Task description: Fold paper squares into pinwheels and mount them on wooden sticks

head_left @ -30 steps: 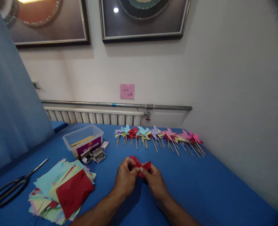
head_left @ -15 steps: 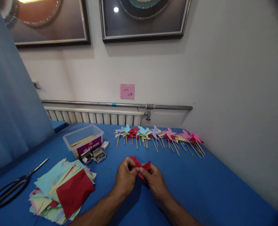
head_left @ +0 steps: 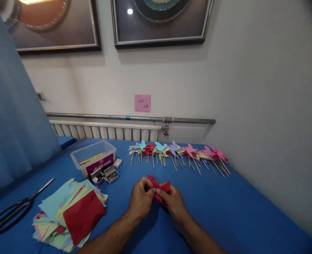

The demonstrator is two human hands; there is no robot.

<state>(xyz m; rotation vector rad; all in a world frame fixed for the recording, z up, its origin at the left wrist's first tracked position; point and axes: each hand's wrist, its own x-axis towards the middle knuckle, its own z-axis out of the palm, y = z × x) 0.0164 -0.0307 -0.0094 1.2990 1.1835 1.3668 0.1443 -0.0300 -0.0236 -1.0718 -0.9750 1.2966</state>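
scissors (head_left: 11, 209) far left on the blue table (head_left: 224, 208), then the stack of coloured paper (head_left: 69, 213). centre: left hand (head_left: 140, 198) and right hand (head_left: 172, 202) meet, fingertips pinched on the red folded paper (head_left: 159, 186) just above the cloth. finished pinwheels (head_left: 179, 155) lined up behind.

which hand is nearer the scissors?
Left. The left hand sits closer to the scissors at the table's left edge; the right hand is just beyond it, farther right. Both pinch the red paper.
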